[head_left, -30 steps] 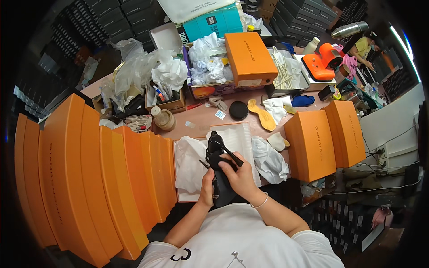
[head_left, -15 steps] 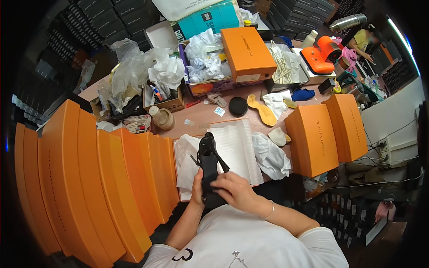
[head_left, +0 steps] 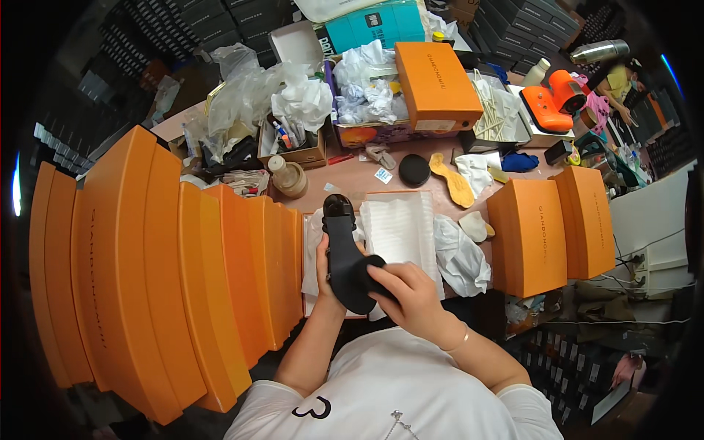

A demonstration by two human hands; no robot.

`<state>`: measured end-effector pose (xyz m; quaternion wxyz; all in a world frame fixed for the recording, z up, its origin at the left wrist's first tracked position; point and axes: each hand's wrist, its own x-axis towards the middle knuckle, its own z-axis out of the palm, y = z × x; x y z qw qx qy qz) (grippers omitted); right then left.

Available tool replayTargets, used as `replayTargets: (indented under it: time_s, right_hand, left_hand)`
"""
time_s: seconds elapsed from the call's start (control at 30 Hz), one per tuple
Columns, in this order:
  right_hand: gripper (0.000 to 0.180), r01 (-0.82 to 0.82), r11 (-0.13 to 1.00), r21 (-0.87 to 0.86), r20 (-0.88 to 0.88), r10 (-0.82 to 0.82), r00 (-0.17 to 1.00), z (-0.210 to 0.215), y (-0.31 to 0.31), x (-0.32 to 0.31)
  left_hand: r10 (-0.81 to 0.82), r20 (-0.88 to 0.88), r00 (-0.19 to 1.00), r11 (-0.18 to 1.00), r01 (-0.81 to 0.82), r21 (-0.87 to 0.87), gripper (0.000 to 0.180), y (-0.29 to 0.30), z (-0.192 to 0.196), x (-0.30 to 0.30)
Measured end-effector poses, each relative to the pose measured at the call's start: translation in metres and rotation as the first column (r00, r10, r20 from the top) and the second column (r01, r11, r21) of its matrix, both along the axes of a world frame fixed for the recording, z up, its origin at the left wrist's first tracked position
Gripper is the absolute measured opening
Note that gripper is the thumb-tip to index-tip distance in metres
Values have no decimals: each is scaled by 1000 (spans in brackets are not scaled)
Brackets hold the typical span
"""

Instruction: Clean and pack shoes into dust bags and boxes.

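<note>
My left hand (head_left: 323,277) grips a black sandal (head_left: 343,253) along its side, with the sole turned up and the heel end pointing away from me. In my right hand (head_left: 416,297) is a dark rounded pad (head_left: 372,274), pressed against the wide front part of the sole; its exact kind is partly covered by my fingers. Beneath the sandal lies an open shoe box (head_left: 433,273) lined with a white foam sheet (head_left: 396,227). Crumpled white tissue (head_left: 314,227) fills its left side, partly behind my hand.
Orange shoe boxes (head_left: 125,271) stand in a row at left, with two more orange boxes (head_left: 524,235) at right. Wrapping paper (head_left: 462,253), a round black tin (head_left: 414,170), a yellow insole (head_left: 451,180) and a bottle (head_left: 286,177) lie around. A person (head_left: 620,95) sits at far right.
The sandal has turned so its sole shows more fully and broadly. My right hand has moved slightly right, and the dark pad now shows in it. The whole view has shifted a little.
</note>
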<state>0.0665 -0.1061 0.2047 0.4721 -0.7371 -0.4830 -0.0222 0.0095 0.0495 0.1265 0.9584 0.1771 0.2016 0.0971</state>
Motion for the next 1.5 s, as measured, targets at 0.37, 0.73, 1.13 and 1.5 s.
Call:
replayTargets:
  time_s: [0.37, 0.73, 1.13, 1.5]
  right_hand:
    - [33, 39, 996, -79, 66, -34, 997, -30, 20, 1]
    - [37, -125, 990, -59, -171, 113, 979, -29, -12, -3]
    - [43, -10, 972, -234, 262, 74, 962, -22, -41, 91]
    - [47, 44, 998, -45, 131, -38, 991, -19, -29, 52]
  left_hand:
    - [10, -117, 993, 990, -26, -137, 53, -28, 2, -7]
    - [-120, -173, 978, 993, 120, -9, 55, -35, -4, -36]
    - [-486, 191, 853, 872, 487, 45, 58, -20, -23, -50]
    - [-246, 248, 937, 903, 315, -291, 59, -44, -30, -35]
